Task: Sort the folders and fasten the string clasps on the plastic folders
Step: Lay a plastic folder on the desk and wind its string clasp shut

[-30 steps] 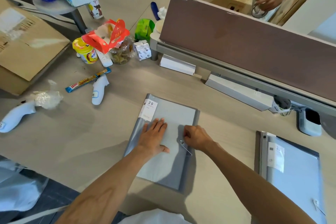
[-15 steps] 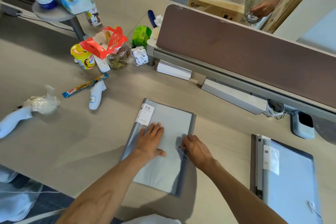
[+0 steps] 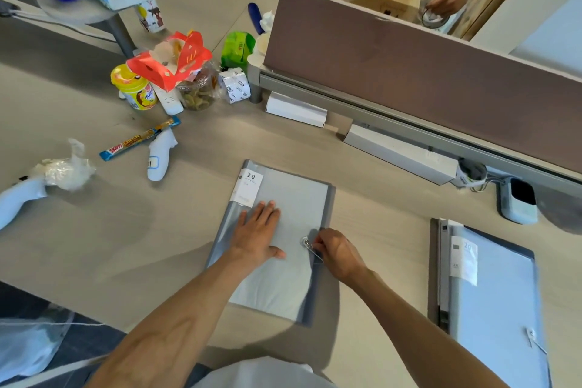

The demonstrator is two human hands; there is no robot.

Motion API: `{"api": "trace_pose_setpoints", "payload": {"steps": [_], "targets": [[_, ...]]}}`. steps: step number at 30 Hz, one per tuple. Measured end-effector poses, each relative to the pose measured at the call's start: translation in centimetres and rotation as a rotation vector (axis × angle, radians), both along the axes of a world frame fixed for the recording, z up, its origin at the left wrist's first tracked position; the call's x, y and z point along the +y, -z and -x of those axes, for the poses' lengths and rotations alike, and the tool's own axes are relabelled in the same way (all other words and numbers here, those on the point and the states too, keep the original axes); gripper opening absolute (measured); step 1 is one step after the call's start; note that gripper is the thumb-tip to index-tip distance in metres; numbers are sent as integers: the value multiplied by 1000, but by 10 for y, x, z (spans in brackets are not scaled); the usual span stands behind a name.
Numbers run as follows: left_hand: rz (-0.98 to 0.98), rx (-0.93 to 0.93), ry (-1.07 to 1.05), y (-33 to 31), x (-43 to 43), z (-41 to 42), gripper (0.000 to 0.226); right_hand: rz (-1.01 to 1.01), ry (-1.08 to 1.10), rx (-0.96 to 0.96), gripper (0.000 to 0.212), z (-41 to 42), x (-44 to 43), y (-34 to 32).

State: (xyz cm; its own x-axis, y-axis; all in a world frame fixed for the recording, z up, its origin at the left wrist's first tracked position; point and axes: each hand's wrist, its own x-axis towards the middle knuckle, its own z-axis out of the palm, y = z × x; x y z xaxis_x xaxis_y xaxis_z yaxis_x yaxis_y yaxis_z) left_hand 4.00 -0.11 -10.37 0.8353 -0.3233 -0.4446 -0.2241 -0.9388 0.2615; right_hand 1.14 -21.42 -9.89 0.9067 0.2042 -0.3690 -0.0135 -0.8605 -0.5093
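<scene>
A grey plastic folder [image 3: 296, 198] with a white "20" label lies flat on the desk in front of me. My left hand [image 3: 256, 236] rests flat on its cover, fingers spread. My right hand [image 3: 338, 250] pinches the thin string [image 3: 315, 252] beside the round metal clasp button [image 3: 306, 242] near the folder's right edge. A stack of similar folders [image 3: 494, 299] lies at the right, its own string clasp [image 3: 532, 335] hanging loose.
A brown divider panel [image 3: 425, 72] runs across the back right with white boxes [image 3: 296, 109] under it. Snacks, a red paper box [image 3: 170, 63], a yellow cup and white controllers [image 3: 160, 154] crowd the back left. A person's hands appear beyond the divider.
My right hand has shifted slightly right and back along the folder's edge with the string, uncovering the clasp button. The left hand stays pressed on the cover.
</scene>
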Motion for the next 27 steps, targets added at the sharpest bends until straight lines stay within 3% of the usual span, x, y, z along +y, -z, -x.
{"api": "trace_pose_setpoints", "payload": {"steps": [14,27], "targets": [[-28,17,9,-2,-1,1,105,131,-32,-111,13,15,11,7],[-40,11,6,-2,-2,0,103,225,93,-187,29,24,25,6]]}}
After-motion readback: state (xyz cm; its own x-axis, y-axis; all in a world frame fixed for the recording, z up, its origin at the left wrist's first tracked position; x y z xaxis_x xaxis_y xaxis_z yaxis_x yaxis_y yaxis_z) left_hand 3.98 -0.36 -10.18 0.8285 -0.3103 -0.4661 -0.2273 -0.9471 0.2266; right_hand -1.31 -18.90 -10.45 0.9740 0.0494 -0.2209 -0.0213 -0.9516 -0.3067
